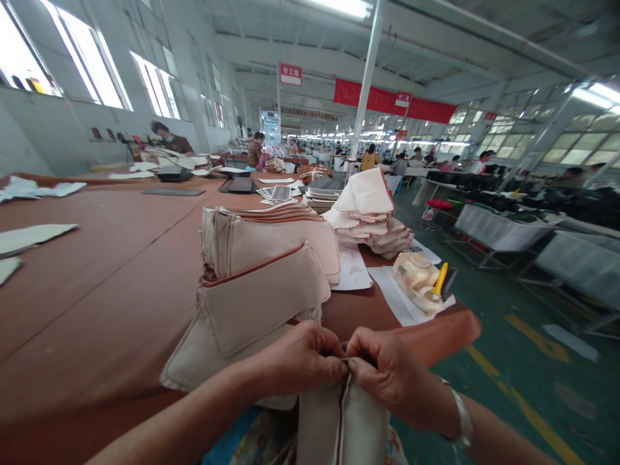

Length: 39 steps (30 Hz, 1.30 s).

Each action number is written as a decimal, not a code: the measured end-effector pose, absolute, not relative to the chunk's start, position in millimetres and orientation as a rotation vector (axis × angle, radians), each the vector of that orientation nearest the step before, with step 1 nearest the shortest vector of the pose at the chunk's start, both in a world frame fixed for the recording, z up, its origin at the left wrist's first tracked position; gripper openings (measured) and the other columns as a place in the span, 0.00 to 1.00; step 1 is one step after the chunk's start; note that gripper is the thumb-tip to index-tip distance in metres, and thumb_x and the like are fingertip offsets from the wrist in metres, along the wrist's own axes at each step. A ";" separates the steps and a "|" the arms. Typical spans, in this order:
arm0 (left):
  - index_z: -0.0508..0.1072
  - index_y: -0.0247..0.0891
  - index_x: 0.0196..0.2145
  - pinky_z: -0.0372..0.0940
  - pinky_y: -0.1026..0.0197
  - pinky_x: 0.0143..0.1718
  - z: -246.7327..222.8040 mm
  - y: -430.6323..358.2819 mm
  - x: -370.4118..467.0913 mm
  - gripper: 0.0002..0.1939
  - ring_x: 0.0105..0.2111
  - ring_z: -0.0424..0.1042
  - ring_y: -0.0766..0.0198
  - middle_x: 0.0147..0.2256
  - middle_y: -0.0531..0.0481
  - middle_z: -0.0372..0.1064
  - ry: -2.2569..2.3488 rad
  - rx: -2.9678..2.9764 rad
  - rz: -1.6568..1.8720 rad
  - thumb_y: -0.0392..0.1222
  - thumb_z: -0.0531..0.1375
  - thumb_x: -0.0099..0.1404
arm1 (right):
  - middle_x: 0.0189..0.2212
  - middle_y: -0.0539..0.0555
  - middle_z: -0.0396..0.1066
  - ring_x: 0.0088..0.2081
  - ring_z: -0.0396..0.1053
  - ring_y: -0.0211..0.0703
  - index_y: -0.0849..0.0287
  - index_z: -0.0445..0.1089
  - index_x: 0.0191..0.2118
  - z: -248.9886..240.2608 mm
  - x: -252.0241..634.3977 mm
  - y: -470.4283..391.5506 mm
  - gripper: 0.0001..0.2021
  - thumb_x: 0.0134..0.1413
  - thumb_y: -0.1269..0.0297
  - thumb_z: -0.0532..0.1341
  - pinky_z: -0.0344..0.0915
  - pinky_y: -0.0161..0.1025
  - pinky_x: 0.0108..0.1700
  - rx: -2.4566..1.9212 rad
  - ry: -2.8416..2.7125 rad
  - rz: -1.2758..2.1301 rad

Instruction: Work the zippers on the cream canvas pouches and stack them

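The pale piece [317, 423] lay on the near side of both hands, its visible length running from the fingertips toward the near edge of the view, where its lower end was cut off. A dark reddish seam [341, 413] followed that same near-far line, with one pale panel to its left and one to its right. The left hand [304, 361] pinched the far end between thumb and curled fingers just left of the seam; the right hand [391, 374] pinched it just to the right (a pale bangle [459, 413] circled that wrist). The two thumbs all but met over the seam, so neither hand was clearly nearer to it. The leaning pile of pale pieces [264, 300] stood on the brown-covered table [97, 278], far and left of the grip, closer to the left hand. The yellow-handled tool [440, 281] lay far and right, closer to the right hand.
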State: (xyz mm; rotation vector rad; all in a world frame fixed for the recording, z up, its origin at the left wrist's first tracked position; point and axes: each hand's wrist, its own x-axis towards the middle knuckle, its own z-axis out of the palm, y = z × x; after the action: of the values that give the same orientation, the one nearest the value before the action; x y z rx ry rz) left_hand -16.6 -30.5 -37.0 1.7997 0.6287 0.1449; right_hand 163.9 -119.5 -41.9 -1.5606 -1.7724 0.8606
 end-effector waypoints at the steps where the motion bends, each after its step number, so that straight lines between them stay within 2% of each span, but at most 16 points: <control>1: 0.68 0.33 0.24 0.43 0.65 0.20 -39.0 -31.0 -16.6 0.12 0.22 0.47 0.71 0.21 0.58 0.50 0.627 1.797 0.138 0.45 0.58 0.58 | 0.23 0.47 0.65 0.26 0.60 0.35 0.60 0.64 0.29 -41.5 162.5 -119.7 0.04 0.54 0.72 0.56 0.55 0.33 0.27 -1.562 -1.795 0.819; 8: 0.66 0.34 0.23 0.41 0.65 0.19 -49.4 -37.4 -17.4 0.08 0.20 0.45 0.72 0.19 0.59 0.50 0.623 1.664 0.141 0.40 0.57 0.56 | 0.24 0.49 0.68 0.26 0.66 0.37 0.59 0.66 0.30 -58.9 162.1 -120.7 0.08 0.49 0.79 0.55 0.58 0.33 0.30 -1.351 -1.972 0.433; 11: 0.70 0.32 0.26 0.45 0.68 0.21 -50.4 -45.5 -18.3 0.06 0.21 0.50 0.73 0.21 0.58 0.57 0.621 1.433 0.216 0.39 0.59 0.52 | 0.26 0.51 0.68 0.28 0.65 0.39 0.60 0.67 0.34 -63.3 165.9 -124.5 0.09 0.53 0.79 0.53 0.58 0.35 0.31 -1.133 -2.099 0.210; 15: 0.72 0.31 0.25 0.49 0.68 0.20 -47.8 -56.6 -21.8 0.09 0.19 0.57 0.70 0.21 0.52 0.64 0.646 1.096 0.270 0.39 0.61 0.45 | 0.29 0.53 0.68 0.29 0.63 0.42 0.62 0.65 0.46 -57.2 171.6 -135.2 0.11 0.62 0.75 0.51 0.56 0.38 0.29 -0.947 -2.362 0.087; 18: 0.71 0.30 0.23 0.48 0.68 0.19 -47.1 -60.1 -24.5 0.11 0.18 0.56 0.71 0.19 0.53 0.61 0.604 1.008 0.307 0.44 0.63 0.50 | 0.31 0.56 0.70 0.30 0.64 0.44 0.66 0.62 0.53 -51.2 174.2 -141.2 0.13 0.64 0.73 0.51 0.57 0.40 0.30 -0.858 -2.485 -0.061; 23: 0.70 0.31 0.27 0.52 0.68 0.21 -51.1 -56.8 -28.5 0.18 0.20 0.59 0.71 0.24 0.50 0.66 0.490 1.049 0.218 0.49 0.68 0.54 | 0.29 0.56 0.69 0.28 0.62 0.44 0.67 0.64 0.49 -48.3 174.7 -144.2 0.11 0.63 0.73 0.51 0.52 0.41 0.28 -0.808 -2.528 -0.345; 25: 0.71 0.30 0.30 0.53 0.68 0.24 -49.9 -54.7 -30.5 0.18 0.24 0.61 0.70 0.27 0.48 0.67 0.422 1.137 0.225 0.50 0.67 0.58 | 0.30 0.56 0.69 0.29 0.63 0.44 0.66 0.63 0.50 -47.7 174.8 -146.4 0.12 0.65 0.72 0.50 0.55 0.41 0.29 -0.786 -2.486 -0.217; 29: 0.70 0.30 0.30 0.53 0.69 0.26 -41.3 -53.0 -33.3 0.20 0.27 0.58 0.70 0.27 0.51 0.63 0.335 1.398 0.271 0.53 0.62 0.63 | 0.37 0.55 0.70 0.37 0.67 0.42 0.61 0.58 0.54 -40.7 174.1 -150.4 0.13 0.69 0.63 0.48 0.62 0.38 0.39 -1.109 -2.104 0.443; 30: 0.69 0.30 0.30 0.52 0.69 0.26 -38.8 -53.3 -33.5 0.20 0.26 0.56 0.70 0.27 0.52 0.61 0.325 1.458 0.286 0.54 0.61 0.64 | 0.36 0.53 0.69 0.36 0.67 0.41 0.59 0.60 0.52 -37.7 173.9 -149.8 0.12 0.69 0.61 0.47 0.62 0.37 0.39 -1.206 -2.002 0.600; 32: 0.68 0.31 0.30 0.50 0.68 0.25 -34.2 -54.1 -33.0 0.21 0.25 0.54 0.71 0.26 0.53 0.58 0.313 1.551 0.316 0.55 0.59 0.65 | 0.30 0.49 0.65 0.32 0.63 0.37 0.59 0.64 0.40 -31.1 173.6 -146.1 0.15 0.70 0.58 0.46 0.59 0.34 0.35 -1.319 -1.885 0.838; 34: 0.67 0.32 0.30 0.50 0.68 0.24 -30.8 -54.9 -31.9 0.21 0.25 0.53 0.70 0.27 0.53 0.57 0.310 1.627 0.336 0.55 0.58 0.66 | 0.25 0.47 0.59 0.28 0.57 0.35 0.59 0.61 0.29 -25.7 174.3 -140.3 0.20 0.70 0.54 0.46 0.55 0.34 0.31 -1.337 -1.882 1.023; 36: 0.66 0.32 0.30 0.50 0.68 0.25 -28.9 -55.1 -30.6 0.19 0.26 0.53 0.70 0.27 0.54 0.56 0.302 1.703 0.340 0.53 0.56 0.68 | 0.24 0.46 0.55 0.27 0.53 0.34 0.59 0.58 0.26 -22.9 176.4 -134.8 0.21 0.69 0.52 0.47 0.52 0.34 0.30 -1.311 -1.884 1.152; 39: 0.64 0.32 0.30 0.50 0.68 0.25 -28.3 -54.2 -29.9 0.17 0.25 0.51 0.71 0.26 0.55 0.55 0.297 1.787 0.336 0.49 0.55 0.69 | 0.24 0.46 0.53 0.27 0.50 0.34 0.60 0.59 0.27 -23.7 181.5 -129.5 0.21 0.67 0.49 0.50 0.50 0.34 0.29 -1.263 -1.853 1.279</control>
State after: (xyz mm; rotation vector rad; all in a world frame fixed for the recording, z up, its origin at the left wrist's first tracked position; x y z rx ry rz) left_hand -29.9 -54.2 -28.3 1.7866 0.2967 0.3357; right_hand 181.5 -129.5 -23.7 -1.2632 -1.8528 1.2793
